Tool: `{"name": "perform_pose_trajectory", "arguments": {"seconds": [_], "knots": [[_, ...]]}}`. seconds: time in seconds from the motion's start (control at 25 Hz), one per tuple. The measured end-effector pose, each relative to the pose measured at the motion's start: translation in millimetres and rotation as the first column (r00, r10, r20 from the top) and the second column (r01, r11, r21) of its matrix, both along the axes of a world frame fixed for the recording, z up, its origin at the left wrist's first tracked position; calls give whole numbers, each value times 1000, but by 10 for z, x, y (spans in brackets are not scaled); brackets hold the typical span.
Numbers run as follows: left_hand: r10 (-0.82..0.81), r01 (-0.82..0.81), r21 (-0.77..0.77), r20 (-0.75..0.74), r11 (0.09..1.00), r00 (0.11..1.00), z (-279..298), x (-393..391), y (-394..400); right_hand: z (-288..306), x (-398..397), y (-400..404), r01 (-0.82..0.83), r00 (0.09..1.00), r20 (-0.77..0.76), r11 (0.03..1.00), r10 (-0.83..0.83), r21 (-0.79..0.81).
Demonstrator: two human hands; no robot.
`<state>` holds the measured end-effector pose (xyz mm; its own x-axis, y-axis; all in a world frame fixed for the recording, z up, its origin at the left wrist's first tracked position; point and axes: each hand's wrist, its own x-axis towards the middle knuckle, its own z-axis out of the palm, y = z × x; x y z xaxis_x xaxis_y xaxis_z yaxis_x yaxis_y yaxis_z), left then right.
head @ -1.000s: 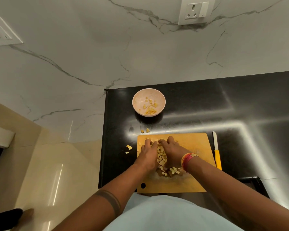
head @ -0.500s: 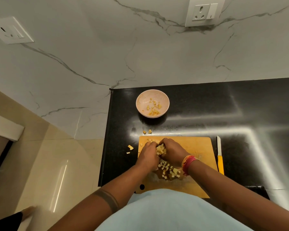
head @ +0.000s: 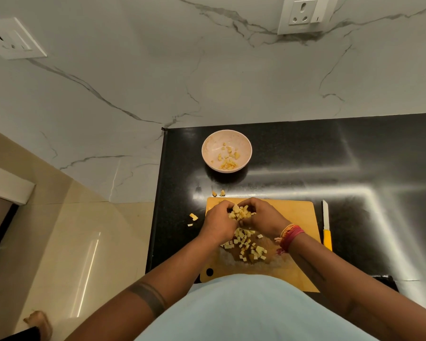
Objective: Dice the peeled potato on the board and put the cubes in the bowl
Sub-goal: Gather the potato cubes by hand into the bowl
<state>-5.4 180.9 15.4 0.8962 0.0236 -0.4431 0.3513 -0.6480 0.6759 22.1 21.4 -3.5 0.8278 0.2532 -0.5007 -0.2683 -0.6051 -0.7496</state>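
Note:
A wooden cutting board (head: 295, 217) lies on the black counter. My left hand (head: 219, 223) and my right hand (head: 263, 217) are cupped together over its far left part, holding a heap of potato cubes (head: 240, 212) between them. More potato cubes (head: 249, 247) lie scattered on the board just behind my hands. A pale pink bowl (head: 210, 148) with a few cubes inside stands on the counter beyond the board.
A yellow-handled knife (head: 326, 226) lies right of the board. Stray potato bits (head: 218, 193) sit between board and bowl, and others (head: 193, 217) lie near the counter's left edge. A marble wall rises behind the counter; floor lies to the left.
My cupped hands have gathered cubes from the pile and risen slightly toward the board's far edge, leaving the rest of the cubes behind them.

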Motion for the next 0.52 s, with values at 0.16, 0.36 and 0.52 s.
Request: {"name": "perform_pose_trajectory", "arguments": {"seconds": [0.16,0.36,0.52], "knots": [[-2,2,8,-25,1000,1000,59,60,17,10,47,9,70,996,-59,994,-64,87],[7,-8,-25,-51,1000,999,126,103,24,16,40,-5,179,978,-142,967,-154,181],[40,-41,-21,-64,999,997,207,256,60,172,179,41,192,973,-167,961,-160,200]]}}
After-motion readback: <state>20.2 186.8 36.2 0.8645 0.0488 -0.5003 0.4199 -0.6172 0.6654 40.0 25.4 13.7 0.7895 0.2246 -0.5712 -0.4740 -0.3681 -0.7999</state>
